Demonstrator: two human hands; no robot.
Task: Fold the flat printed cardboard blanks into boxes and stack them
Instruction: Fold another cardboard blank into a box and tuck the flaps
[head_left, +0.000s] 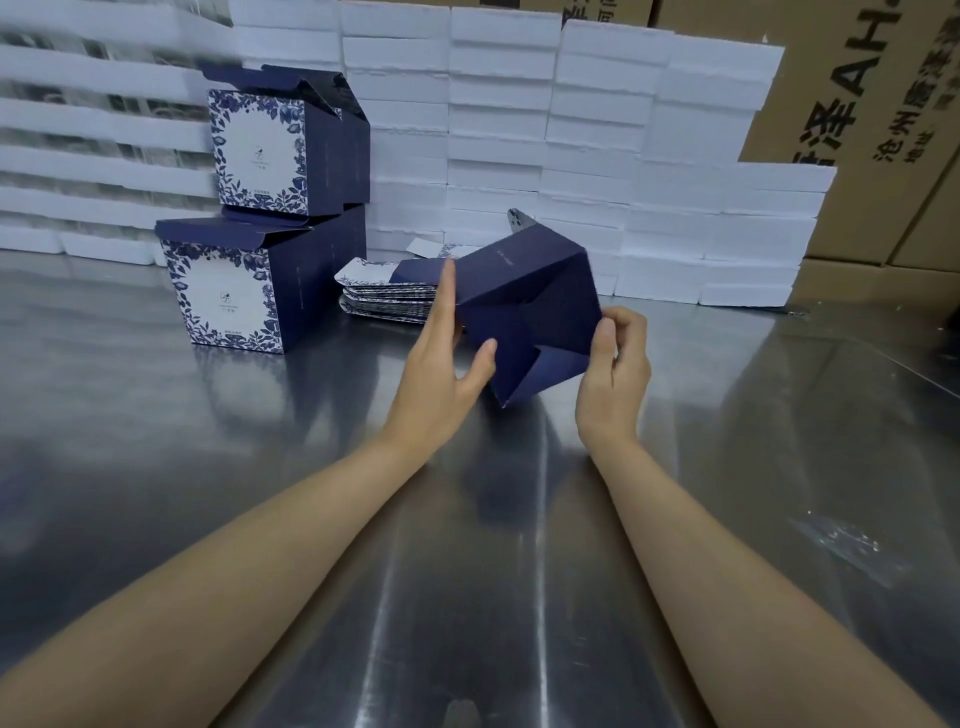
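While the tilted box (524, 312) hangs above the worktop (291, 467), flaps toward the person, the right hand (615, 364) pinches its three-o'clock edge; the left hand (441, 364), fingers straight, braces its nine-o'clock side.

Stacked boxes (244, 291) left; bare steel table (727, 415) right.

Cool, even light comes from overhead; it streaks my steel table (727, 415) with glare running toward me; the navy box (524, 312) above the table is sharp; white foam slabs (78, 130) beyond the table's far left corner smear with blur.
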